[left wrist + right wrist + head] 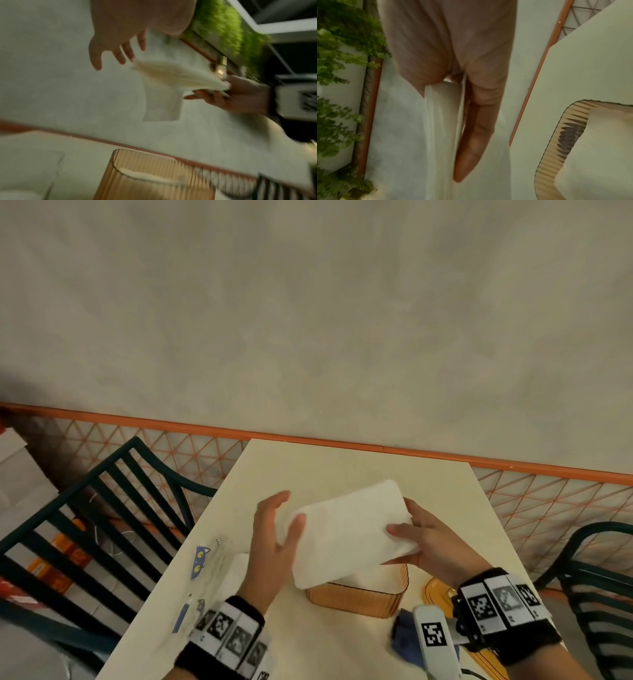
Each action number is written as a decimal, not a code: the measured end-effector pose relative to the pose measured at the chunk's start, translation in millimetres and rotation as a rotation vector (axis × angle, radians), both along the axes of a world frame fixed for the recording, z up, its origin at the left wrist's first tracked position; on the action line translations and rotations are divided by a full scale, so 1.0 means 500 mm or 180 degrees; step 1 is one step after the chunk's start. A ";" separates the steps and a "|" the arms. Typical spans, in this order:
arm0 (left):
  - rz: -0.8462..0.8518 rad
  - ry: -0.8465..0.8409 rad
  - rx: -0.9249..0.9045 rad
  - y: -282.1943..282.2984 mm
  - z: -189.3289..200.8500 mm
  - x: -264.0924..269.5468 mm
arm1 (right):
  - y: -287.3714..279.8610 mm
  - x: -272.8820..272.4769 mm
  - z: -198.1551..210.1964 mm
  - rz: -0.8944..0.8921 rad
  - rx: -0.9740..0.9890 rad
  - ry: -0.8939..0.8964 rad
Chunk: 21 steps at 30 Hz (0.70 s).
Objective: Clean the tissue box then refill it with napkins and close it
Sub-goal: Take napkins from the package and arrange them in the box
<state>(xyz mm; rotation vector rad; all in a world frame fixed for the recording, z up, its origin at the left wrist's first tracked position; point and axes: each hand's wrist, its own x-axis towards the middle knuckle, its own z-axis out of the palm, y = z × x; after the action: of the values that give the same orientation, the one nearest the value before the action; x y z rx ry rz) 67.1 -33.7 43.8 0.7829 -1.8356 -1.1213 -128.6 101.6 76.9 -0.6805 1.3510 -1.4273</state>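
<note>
Both hands hold a white stack of napkins [349, 529] in the air just above the amber ribbed tissue box [359, 594], which stands open on the cream desk [342, 467] near its near edge. The right hand [431, 542] grasps the stack's right end, thumb on top and fingers underneath. The left hand [274, 539] stands edge-up against the stack's left end, fingers nearly straight, thumb pressing the top sheet. In the left wrist view the napkins fan out from the right hand's pinch, one sheet hanging down. The box's lid [436, 590] lies on the desk to the box's right. Both wrists wear bands with printed markers.
</note>
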 end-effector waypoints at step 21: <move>-0.1373 0.0726 0.3438 -0.033 0.036 -0.036 | -0.021 0.023 -0.023 -0.0449 0.0140 -0.0356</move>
<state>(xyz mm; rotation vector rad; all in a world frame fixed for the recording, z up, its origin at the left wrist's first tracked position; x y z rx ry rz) 49.0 -50.4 61.8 0.7730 -1.1278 -2.4381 -117.1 91.3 65.6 -0.4772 1.3599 -1.5197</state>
